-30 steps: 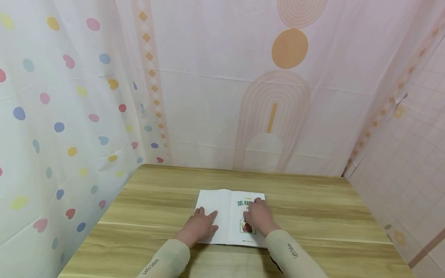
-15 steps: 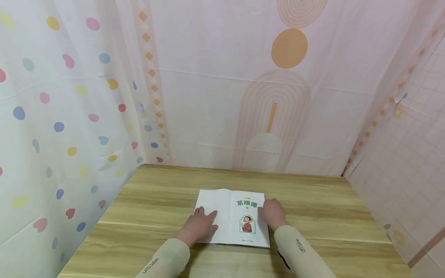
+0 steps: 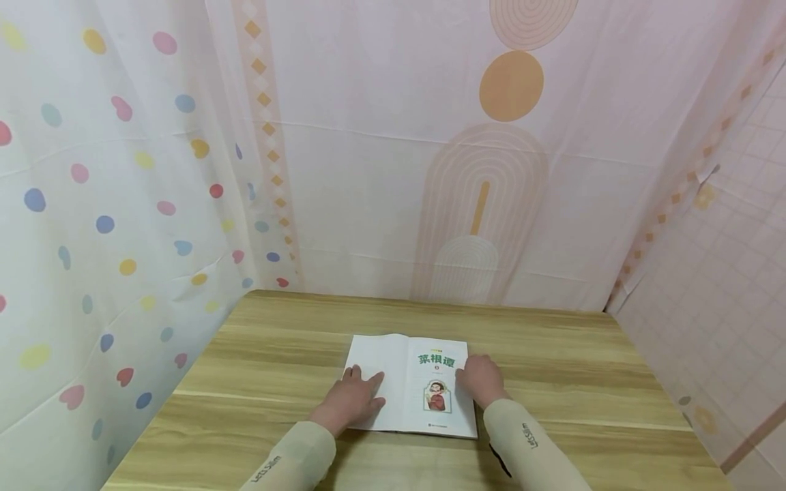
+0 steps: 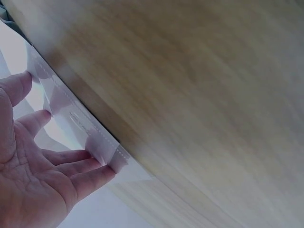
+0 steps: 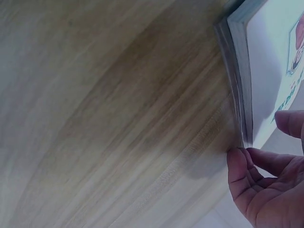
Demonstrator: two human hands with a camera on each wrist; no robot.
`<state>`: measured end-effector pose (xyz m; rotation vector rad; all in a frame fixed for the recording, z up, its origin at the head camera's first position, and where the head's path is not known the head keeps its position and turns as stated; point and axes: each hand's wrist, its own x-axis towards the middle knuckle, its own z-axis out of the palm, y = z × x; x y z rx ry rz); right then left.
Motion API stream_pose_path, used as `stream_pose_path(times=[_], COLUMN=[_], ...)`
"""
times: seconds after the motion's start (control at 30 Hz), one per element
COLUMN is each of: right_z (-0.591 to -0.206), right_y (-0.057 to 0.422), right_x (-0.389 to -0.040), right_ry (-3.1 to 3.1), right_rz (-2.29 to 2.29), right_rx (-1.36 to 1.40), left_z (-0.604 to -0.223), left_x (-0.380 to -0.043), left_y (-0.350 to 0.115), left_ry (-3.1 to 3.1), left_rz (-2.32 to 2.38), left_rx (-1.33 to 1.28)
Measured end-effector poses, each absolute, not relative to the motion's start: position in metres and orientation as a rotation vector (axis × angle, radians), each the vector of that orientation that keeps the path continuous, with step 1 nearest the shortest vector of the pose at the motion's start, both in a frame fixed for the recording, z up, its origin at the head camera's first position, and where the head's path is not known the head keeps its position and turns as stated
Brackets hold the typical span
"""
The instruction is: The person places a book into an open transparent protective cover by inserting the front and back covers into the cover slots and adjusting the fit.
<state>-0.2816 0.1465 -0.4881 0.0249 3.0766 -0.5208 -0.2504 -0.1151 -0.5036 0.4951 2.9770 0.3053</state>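
An open book (image 3: 396, 382) lies on the wooden table, its left page blank and its right page printed with green characters and a framed figure in red. My left hand (image 3: 350, 401) rests on the left page with fingers spread. In the left wrist view, these fingertips (image 4: 108, 172) press near the book's outer edge, over a clear plastic cover flap (image 4: 78, 116). At the right edge, my right hand (image 3: 483, 378) grips the book: the thumb (image 5: 289, 122) lies over the page while curled fingers (image 5: 237, 164) meet the page block's corner.
The wood-grain table (image 3: 552, 368) extends around the book on all sides. Behind it hangs a pale patterned curtain (image 3: 368, 204), with a dotted curtain (image 3: 141, 286) at the left and a checked one (image 3: 724, 286) at the right.
My right hand has moved right, off the printed page to the book's right edge, uncovering the title and picture. The left hand has stayed in place.
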Motion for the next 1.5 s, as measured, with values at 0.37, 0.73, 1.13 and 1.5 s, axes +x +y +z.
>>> stream_pose_path(times=[0.37,0.73,1.13,1.5], right_z=[-0.487,-0.493,-0.486,-0.486], right_y=[0.146,0.146,0.144,0.147], right_x=[-0.278,-0.282,-0.282,-0.285], right_ry=[3.07,3.056,2.986,2.874], right_rz=[-0.546,-0.585,-0.739,-0.995], right_rx=[0.061,0.088,0.137,0.283], left_z=[-0.505,-0.502,-0.503,-0.501], left_x=[-0.25,-0.249,-0.249,-0.247], left_y=[-0.115,-0.115,-0.113,-0.112], left_ry=[2.985,2.982,2.968,2.977], left_rz=[0.291,0.283,0.302,0.278], left_rx=[0.51,0.491,0.489,0.483])
